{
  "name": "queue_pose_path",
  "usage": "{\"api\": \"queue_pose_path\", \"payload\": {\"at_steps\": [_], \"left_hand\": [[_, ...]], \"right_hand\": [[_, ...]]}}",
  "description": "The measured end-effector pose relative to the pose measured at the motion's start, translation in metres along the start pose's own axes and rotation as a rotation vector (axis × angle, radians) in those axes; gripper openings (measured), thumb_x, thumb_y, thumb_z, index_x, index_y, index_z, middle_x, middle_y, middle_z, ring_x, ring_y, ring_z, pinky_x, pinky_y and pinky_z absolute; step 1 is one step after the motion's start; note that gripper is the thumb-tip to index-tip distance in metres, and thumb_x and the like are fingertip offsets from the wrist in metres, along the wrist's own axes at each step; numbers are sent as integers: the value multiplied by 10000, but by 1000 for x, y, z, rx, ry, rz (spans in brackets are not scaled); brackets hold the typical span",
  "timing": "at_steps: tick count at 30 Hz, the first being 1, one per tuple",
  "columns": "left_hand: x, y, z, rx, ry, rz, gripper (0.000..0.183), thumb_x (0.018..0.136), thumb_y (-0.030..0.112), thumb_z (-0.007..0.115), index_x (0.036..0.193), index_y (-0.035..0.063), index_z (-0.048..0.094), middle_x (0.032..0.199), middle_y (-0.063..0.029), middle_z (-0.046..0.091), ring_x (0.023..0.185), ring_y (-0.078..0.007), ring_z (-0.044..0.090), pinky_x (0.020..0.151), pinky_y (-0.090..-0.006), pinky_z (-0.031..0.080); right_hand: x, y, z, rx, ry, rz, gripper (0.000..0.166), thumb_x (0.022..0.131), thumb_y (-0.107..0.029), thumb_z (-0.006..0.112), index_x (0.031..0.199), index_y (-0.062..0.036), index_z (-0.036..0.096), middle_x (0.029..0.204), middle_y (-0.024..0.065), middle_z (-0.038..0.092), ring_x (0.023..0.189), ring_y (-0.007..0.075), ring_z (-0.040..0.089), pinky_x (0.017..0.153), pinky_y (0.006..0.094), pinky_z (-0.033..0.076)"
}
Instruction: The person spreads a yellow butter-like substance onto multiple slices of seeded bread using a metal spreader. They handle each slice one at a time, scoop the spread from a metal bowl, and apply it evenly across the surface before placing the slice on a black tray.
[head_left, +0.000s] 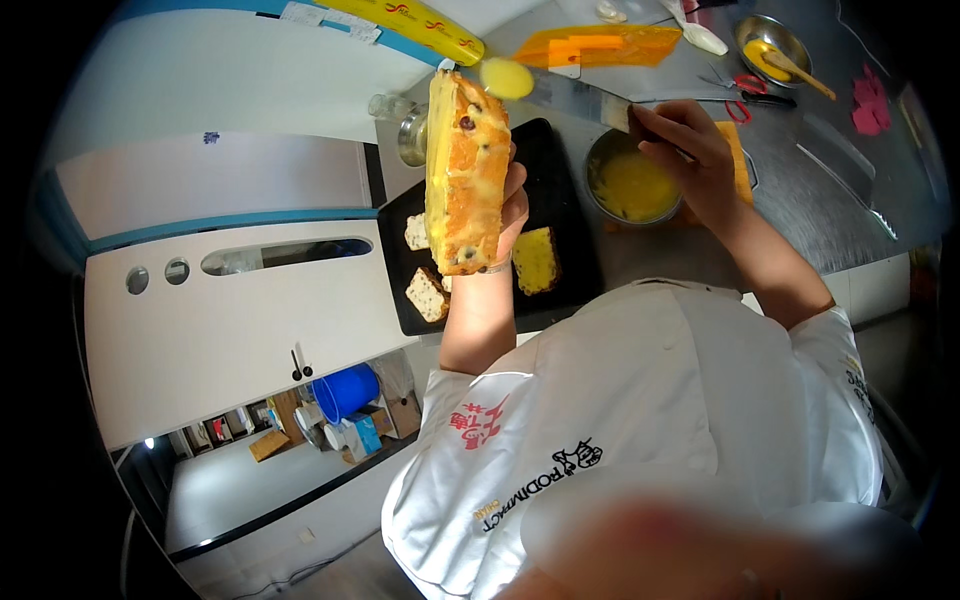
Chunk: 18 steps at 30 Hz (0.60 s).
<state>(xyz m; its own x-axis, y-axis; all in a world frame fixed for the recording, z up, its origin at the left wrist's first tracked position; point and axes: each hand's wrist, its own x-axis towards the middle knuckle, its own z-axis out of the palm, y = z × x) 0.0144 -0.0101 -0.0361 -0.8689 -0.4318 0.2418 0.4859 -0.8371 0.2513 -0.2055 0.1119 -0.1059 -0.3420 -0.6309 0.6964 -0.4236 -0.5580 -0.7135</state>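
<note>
My left hand holds up a thick piece of raisin bread, crust side towards me, with yellow spread along its left face. In my right hand is the handle of a metal spatula. A dollop of yellow spread sits on its tip, close to the bread's upper end. Beneath my right hand stands a metal bowl of the same yellow spread. Below the raised bread lies a black baking tray, bearing pale raisin bread slices and a yellow-coated slice.
A wooden board lies under the bowl. Farther back are red-handled scissors, a steel bowl with yellow liquid and a brush, an orange plastic sheet and a yellow roll. A glass jar stands behind the tray.
</note>
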Motion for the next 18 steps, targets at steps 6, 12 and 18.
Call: {"api": "queue_pose_path", "payload": {"at_steps": [6,12,18], "left_hand": [[-2,1,-4,-23,-24,-20,394,931,259,554,1252,31,531,1121,-171,594,715,-218,522,408,-204,466],[2,-4,18,41,50,130,274,959,154,504,1159,-33,517,872,-159,542,548,-143,575,396,-202,524],[4,-5,23,35,152,126,205,955,176,519,1013,-15,566,850,-131,528,523,-130,522,369,-200,474]], "right_hand": [[6,-14,5,146,-114,110,344,854,1,641,1190,-69,665,982,72,595,888,151,583,763,239,473],[-9,-4,-4,146,-112,209,346,852,-8,646,1192,-72,666,975,68,590,887,154,577,766,245,469],[12,-22,-6,51,-162,150,345,850,-4,646,1190,-65,664,985,74,585,887,155,579,764,249,470]]}}
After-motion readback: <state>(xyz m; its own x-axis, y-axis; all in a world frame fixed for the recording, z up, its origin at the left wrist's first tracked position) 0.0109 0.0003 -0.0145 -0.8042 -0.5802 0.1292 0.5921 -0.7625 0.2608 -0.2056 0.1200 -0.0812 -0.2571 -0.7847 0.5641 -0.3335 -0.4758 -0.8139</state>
